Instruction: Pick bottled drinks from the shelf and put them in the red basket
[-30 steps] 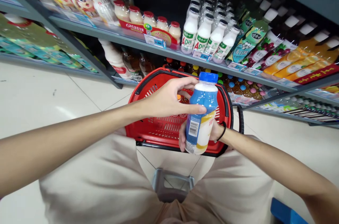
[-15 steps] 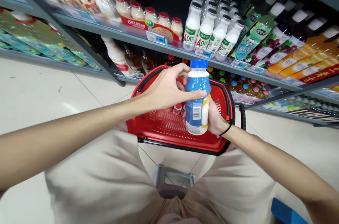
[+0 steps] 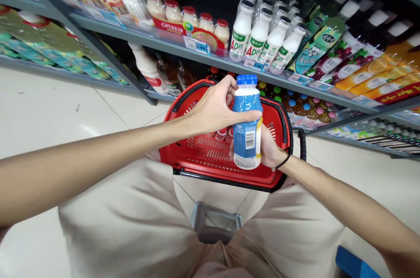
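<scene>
Head: left hand (image 3: 215,111) grips bottle (image 3: 243,135) (right hand (image 3: 269,149) too).

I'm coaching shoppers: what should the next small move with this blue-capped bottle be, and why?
Perhaps lower the bottle into the red basket: the right hand holds it over the basket, the left hand rests a thumb across its front, and small red-capped bottles show inside.

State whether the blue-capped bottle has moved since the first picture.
Yes: the bottle has shifted up the picture, its base no longer overlapping the red basket's near black edge.
</scene>
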A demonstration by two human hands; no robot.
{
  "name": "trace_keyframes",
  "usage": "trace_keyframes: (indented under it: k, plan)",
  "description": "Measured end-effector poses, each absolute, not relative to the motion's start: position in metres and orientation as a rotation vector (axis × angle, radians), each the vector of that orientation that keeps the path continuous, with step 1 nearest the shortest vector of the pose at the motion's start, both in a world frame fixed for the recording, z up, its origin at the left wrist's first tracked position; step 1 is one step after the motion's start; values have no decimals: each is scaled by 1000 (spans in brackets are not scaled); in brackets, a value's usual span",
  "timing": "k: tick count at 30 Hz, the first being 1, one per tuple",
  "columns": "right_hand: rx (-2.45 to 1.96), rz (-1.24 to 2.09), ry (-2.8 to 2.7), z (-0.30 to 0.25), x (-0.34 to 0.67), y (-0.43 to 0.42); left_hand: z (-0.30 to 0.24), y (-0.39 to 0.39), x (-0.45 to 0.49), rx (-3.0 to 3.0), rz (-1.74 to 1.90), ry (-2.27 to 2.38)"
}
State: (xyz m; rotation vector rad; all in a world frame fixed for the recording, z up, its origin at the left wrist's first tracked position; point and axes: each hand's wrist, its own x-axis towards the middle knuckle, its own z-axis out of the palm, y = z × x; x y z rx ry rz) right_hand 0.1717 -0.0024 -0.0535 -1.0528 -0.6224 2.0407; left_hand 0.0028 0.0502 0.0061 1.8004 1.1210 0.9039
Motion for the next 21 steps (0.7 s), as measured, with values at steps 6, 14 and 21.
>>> trace_keyframes:
  k: [6,14,21]
  plan:
    - [-890,2343,-525,-56,172,-8,13,54,-3,1996,840,1086]
    - [-686,2475,-597,-65,175,-9,12,59,-9,1831,825,753]
    - [-772,2465,-640,-66,173,-6,8,58,-12,1798,796,792]
